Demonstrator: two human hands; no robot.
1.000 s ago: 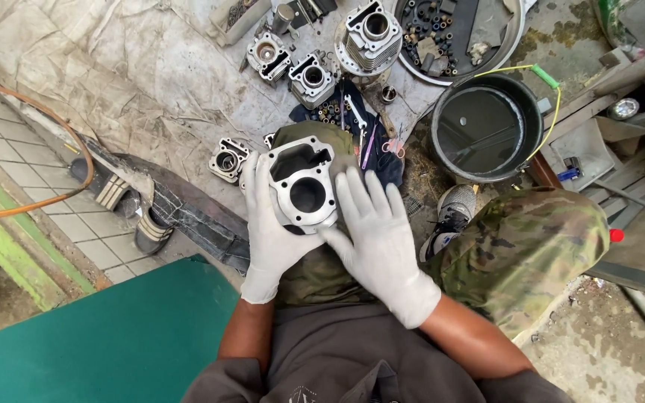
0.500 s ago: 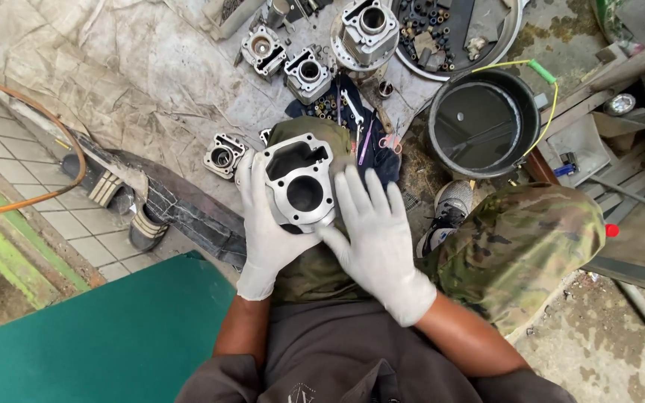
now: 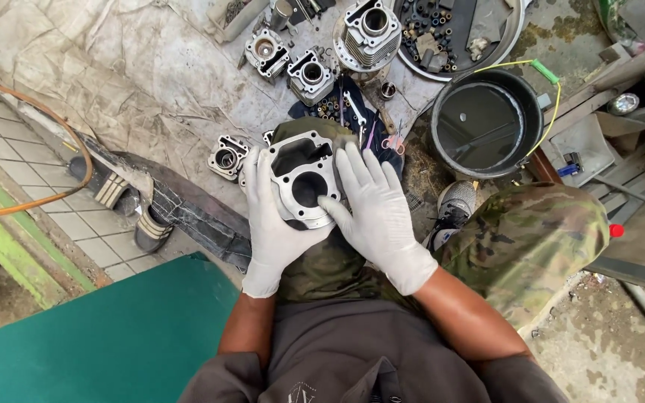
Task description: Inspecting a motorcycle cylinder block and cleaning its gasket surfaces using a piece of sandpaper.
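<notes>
1. Cradling the engine cylinder block (image 3: 304, 177) over our knee, our left hand (image 3: 274, 224) wraps its fingers around its side, steadying it.
2. Our right hand (image 3: 378, 213) lies flat, fingers spread, against the block's other side, thumb at its bore.
3. Beyond the block, similar cylinders (image 3: 311, 75) rest on the tarp (image 3: 113, 67).

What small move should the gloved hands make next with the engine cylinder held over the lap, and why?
Probably slide the right hand off the face of the engine cylinder to its right edge. The right hand lies flat across that side with its thumb at the bore, hiding part of the face, while the left hand cups the left side from below. Gripping both edges would likely steady it and expose the bore.
</notes>
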